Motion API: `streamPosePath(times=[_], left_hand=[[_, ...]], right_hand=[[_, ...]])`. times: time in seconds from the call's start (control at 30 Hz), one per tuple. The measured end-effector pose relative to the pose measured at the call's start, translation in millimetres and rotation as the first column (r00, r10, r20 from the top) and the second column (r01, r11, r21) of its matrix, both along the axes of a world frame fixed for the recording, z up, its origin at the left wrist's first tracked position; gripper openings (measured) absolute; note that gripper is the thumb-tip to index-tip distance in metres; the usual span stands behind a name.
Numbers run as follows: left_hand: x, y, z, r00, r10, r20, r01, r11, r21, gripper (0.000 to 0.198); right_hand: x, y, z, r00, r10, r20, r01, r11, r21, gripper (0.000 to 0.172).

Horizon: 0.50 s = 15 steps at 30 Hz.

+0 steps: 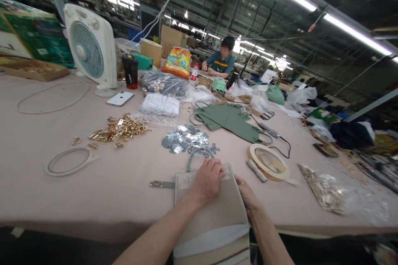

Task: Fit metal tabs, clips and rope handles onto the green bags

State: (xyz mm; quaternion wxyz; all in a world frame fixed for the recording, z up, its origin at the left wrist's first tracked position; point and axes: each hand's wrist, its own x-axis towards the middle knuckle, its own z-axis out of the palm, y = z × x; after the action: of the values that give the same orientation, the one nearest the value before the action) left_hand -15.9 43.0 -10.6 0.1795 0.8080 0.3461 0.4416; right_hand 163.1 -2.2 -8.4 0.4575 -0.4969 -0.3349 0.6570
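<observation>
A beige-lined bag panel (pixel 214 211) with pale edges lies at the table's front edge, its lower end reaching towards me in layered folds. A green strap (pixel 163 184) sticks out on its left, and a green loop handle (pixel 190 159) shows past its top edge. My left hand (pixel 207 180) rests on the panel near that top edge, fingers curled and pressed together; whatever is beneath the fingertips is hidden. Along the right edge, my right hand (pixel 246 194) grips the panel from the side, its fingers partly hidden underneath. Flat silver metal plates (pixel 183 137) lie in a pile just beyond.
Gold fittings (pixel 122 128) are heaped left, near a white tape ring (pixel 70 161). Right are a masking tape roll (pixel 269 161), green pieces (pixel 228 120), a soldering-iron-like tool (pixel 269 129) and a bag of fittings (pixel 326 190). A fan (pixel 90 45), phone (pixel 120 98) and seated person (pixel 221 60) are farther back.
</observation>
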Motion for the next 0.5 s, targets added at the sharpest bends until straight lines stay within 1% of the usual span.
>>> streamPosePath(times=[0.23,0.37,0.5], left_hand=[[-0.6,1.9,-1.3,1.000,-0.010,0.009,0.010,0.999,-0.038,0.008],[-2.1,1.6,0.2,1.000,-0.010,0.021,0.011,0.998,-0.055,0.008],[-2.8,1.7,1.7,0.999,-0.017,0.033,0.018,0.998,-0.055,0.009]], right_hand=[[5.1,1.6,-9.7,0.979,-0.036,0.199,0.033,0.999,0.019,0.043],[9.4,-0.7,-18.1,0.959,-0.081,0.273,0.047,0.991,0.127,0.035],[13.2,-0.1,-26.6,0.911,-0.164,0.378,0.079,0.970,0.231,0.032]])
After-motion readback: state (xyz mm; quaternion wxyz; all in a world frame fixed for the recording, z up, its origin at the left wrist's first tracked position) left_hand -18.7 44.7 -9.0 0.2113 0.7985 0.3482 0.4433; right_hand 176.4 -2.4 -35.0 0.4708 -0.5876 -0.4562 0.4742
